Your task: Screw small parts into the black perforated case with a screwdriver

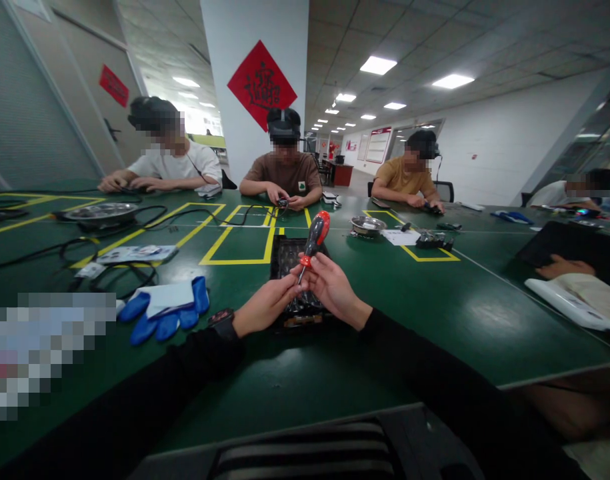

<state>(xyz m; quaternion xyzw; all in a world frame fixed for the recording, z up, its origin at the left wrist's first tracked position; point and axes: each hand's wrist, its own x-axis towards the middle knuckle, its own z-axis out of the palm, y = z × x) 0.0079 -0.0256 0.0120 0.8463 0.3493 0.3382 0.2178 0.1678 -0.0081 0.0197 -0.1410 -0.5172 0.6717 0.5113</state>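
Both my hands meet in front of me around a screwdriver [319,233] with a red and black handle, which points up and leans slightly right. My right hand [339,288] has its fingers closed at the red collar and upper shaft. With fingertips pinched, my left hand [265,303] is at the lower part of the thin metal shaft; the tip is hidden among the fingers. Directly beneath and behind the hands lies a black tray-like case [281,253] with a ribbed or moulded inside. Its contents are partly covered by my hands.
Blue gloves [167,327] with white paper on top lie to the left, near black cables [129,270] and a flat packet [139,254]. Metal bowls [367,225] and black parts [437,240] stand farther off. Several people sit around the green table [465,300].
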